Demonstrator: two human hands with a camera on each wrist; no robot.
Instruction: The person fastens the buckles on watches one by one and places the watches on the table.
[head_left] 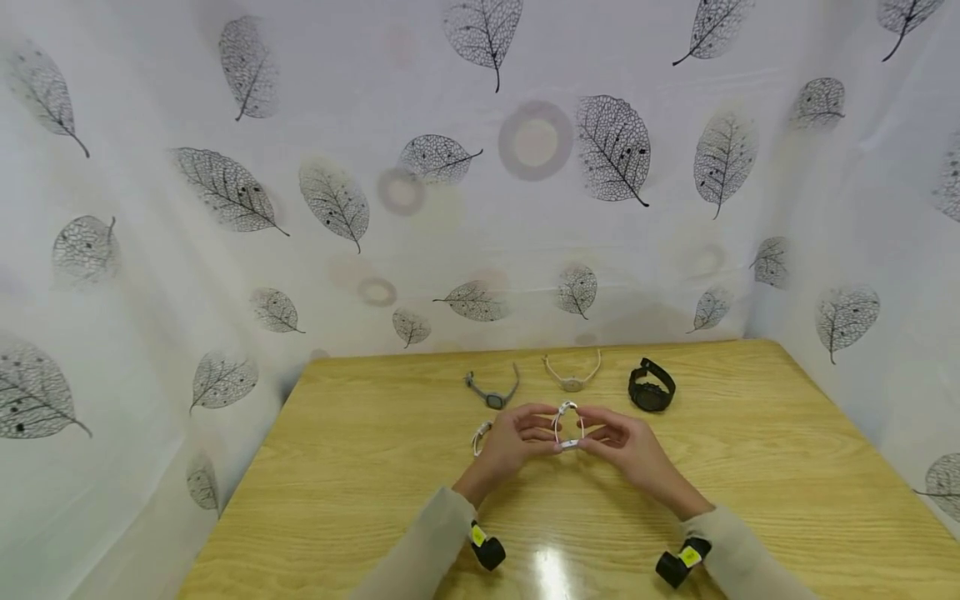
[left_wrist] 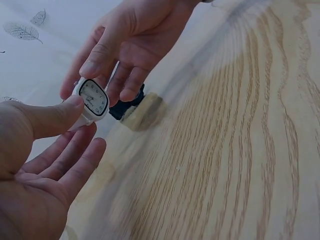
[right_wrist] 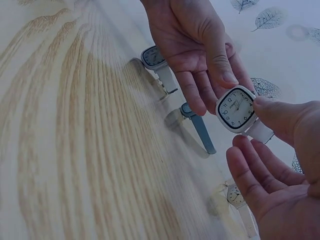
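Observation:
A white wristwatch with a rounded square dial is held up over the table, its strap bent into a loop. My left hand pinches it from the left and my right hand from the right. The dial, with its black border and numerals, faces me in the right wrist view. In the left wrist view, the left thumb presses the near edge of the watch case. A second white watch lies just left of my left hand, partly hidden by it.
Behind my hands on the wooden table lie a grey-blue watch, a pale pink watch and, to the right, a black watch. A leaf-print curtain borders the table at the back and sides.

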